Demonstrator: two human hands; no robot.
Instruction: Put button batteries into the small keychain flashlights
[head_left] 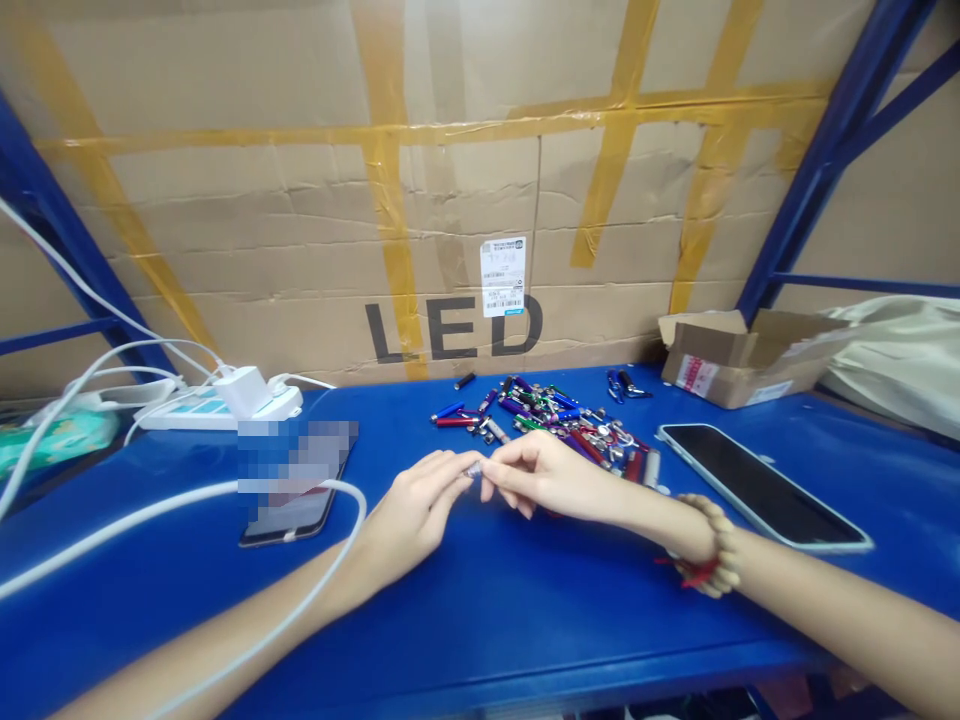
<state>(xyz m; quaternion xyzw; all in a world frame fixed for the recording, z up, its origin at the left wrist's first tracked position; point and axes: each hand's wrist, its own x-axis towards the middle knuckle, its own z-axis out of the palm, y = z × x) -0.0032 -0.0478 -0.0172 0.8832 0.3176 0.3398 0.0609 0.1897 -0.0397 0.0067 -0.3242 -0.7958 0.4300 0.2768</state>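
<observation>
My left hand and my right hand meet at the middle of the blue tabletop. Between their fingertips is a small silvery, ridged piece, mostly covered by the fingers, so I cannot tell its exact kind. Both hands pinch it, the left from one side and the right from the other. Just behind them lies a loose pile of small coloured metal tubes in purple, blue, green, red and black, mixed with silvery bits. A beaded bracelet with a red cord circles my right wrist.
A phone lies on the right, another phone on the left. A power strip with a white charger trails cables; one white cable crosses my left forearm. An open carton stands back right, before a large taped box.
</observation>
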